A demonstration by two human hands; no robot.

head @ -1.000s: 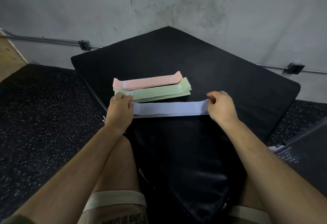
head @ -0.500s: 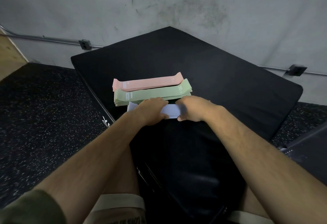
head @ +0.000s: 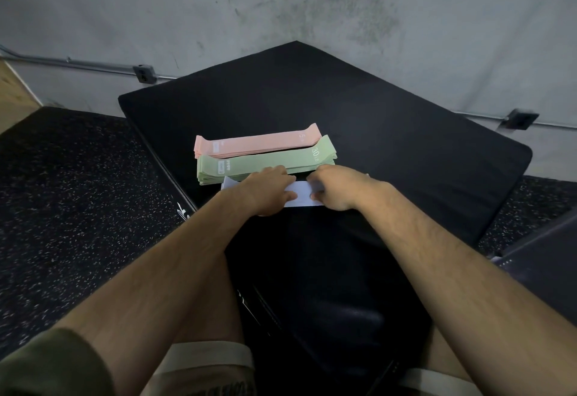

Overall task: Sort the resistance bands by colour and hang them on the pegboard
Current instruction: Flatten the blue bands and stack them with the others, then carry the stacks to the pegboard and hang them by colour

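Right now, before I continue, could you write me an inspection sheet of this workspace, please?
Surface: black mat, bands lying on it.
Job's things: pink stack behind green stack; lavender band nearest, partly covered.
Clutter: nothing seen.
Hands: left hand and right hand both hold the lavender band, close together.
Cables: metal conduit with outlet box along the wall.
Surroundings: speckled floor beside the mat.
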